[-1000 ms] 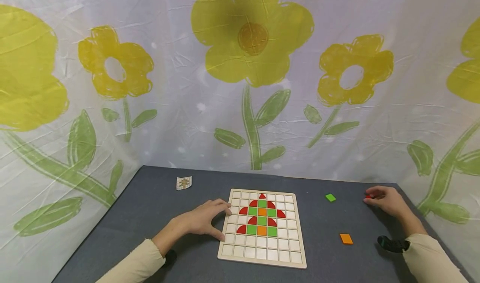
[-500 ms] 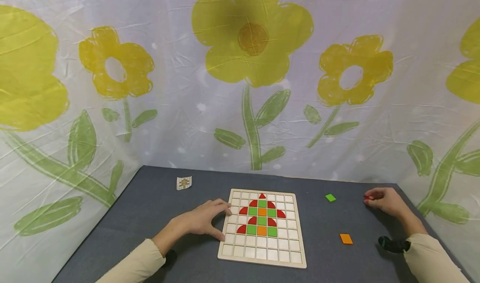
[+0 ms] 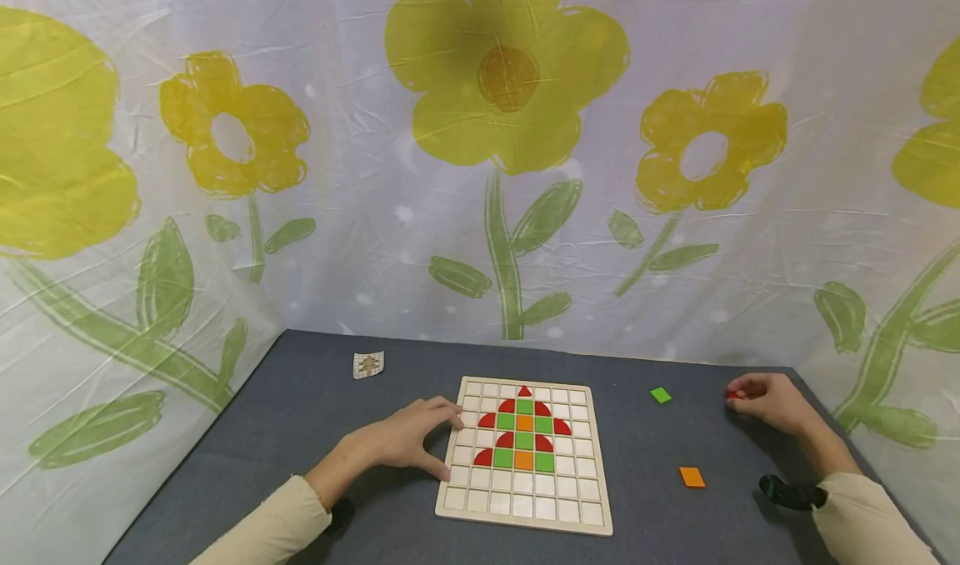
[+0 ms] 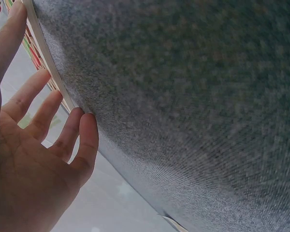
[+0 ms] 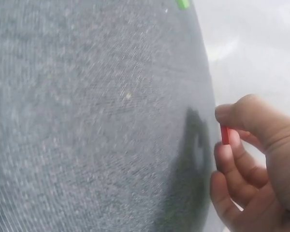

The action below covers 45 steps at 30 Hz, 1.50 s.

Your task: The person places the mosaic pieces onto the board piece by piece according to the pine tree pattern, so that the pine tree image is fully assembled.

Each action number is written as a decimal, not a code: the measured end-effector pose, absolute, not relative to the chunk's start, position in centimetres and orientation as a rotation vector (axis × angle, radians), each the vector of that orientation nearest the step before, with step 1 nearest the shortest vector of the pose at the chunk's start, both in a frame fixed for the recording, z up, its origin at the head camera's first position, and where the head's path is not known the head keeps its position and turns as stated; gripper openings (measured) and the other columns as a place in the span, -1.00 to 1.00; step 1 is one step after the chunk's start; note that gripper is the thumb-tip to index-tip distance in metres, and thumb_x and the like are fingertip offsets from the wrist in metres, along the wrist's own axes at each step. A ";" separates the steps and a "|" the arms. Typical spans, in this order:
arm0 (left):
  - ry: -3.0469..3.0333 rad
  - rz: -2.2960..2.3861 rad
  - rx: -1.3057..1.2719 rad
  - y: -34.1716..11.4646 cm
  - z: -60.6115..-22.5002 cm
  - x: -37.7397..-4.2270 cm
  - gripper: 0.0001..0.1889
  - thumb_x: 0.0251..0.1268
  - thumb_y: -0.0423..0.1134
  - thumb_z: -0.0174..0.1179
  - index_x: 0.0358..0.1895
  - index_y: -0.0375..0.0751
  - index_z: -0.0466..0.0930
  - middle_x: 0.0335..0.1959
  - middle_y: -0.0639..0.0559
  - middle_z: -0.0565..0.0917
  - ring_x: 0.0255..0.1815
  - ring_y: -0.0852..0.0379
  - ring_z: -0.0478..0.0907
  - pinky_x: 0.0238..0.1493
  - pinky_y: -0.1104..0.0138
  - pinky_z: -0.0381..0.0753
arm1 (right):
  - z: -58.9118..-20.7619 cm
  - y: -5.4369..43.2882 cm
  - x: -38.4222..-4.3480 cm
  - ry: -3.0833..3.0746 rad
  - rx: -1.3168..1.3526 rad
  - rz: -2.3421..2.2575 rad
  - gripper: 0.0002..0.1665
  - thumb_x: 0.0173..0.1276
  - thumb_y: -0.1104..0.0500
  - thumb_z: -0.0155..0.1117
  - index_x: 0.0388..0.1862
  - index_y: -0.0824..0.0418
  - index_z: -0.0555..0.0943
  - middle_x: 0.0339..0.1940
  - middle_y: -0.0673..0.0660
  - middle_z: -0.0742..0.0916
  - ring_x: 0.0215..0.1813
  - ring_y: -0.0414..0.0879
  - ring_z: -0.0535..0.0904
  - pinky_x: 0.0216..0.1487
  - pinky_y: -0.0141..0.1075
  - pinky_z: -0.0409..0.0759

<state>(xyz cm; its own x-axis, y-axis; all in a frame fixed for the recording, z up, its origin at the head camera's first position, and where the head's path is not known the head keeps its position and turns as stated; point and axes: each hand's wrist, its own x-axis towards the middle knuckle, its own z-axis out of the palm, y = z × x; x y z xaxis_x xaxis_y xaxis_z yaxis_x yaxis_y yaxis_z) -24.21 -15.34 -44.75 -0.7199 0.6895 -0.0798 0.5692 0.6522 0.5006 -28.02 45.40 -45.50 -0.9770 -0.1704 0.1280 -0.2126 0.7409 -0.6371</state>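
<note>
A wooden grid board (image 3: 525, 525) lies on the dark table, with red, green and orange tiles forming a tree shape among its white squares. My left hand (image 3: 397, 442) rests at the board's left edge, thumb and fingers spread apart. In the left wrist view its fingertips (image 4: 52, 99) meet the pale rim. Far to the right, my right hand (image 3: 778, 403) pinches a small red tile (image 5: 225, 135) between thumb and fingers, low over the table. Most of that tile is hidden by the fingers, and I cannot tell its shape.
Between board and right hand lie a green square tile (image 3: 661, 395) and, nearer me, an orange square tile (image 3: 692, 477). A small patterned card (image 3: 368, 365) sits at the back left. Flower-printed cloth (image 3: 360, 215) hangs behind the table.
My right hand has shifted only slightly, its fingers moving a little on the red tile. My left hand and the board have stayed in place.
</note>
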 end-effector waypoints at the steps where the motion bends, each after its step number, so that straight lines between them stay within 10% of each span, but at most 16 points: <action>1: 2.609 0.658 1.016 -15.3 -44.7 -24.2 -0.30 0.06 0.10 0.56 0.24 -0.09 0.53 0.43 -0.10 0.36 0.39 -0.23 0.29 0.30 -0.14 0.30 | -45.4 45.3 -28.0 -2.871 0.319 1.081 -0.71 0.28 0.31 0.48 -0.11 0.50 0.66 -0.26 0.18 0.75 -0.31 -0.22 0.61 -0.34 -0.33 0.57; 45: 2.597 0.678 0.999 -15.3 -44.5 -24.1 -0.30 0.07 0.09 0.56 0.25 -0.08 0.53 0.44 -0.09 0.35 0.40 -0.22 0.27 0.32 -0.14 0.28 | -43.1 33.4 -24.2 -2.700 0.756 1.428 -0.78 0.37 0.30 0.42 -0.08 0.42 0.70 -0.22 0.15 0.78 -0.23 0.16 0.71 -0.21 -0.24 0.67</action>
<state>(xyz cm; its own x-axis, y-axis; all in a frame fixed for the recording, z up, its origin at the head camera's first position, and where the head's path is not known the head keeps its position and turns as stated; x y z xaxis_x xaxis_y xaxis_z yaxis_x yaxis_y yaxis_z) -24.08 -15.27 -44.51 -0.7233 0.6851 -0.0863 0.5554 0.6514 0.5168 -24.21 33.38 -43.07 -0.8845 -0.4145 0.2139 -0.4101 0.4727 -0.7800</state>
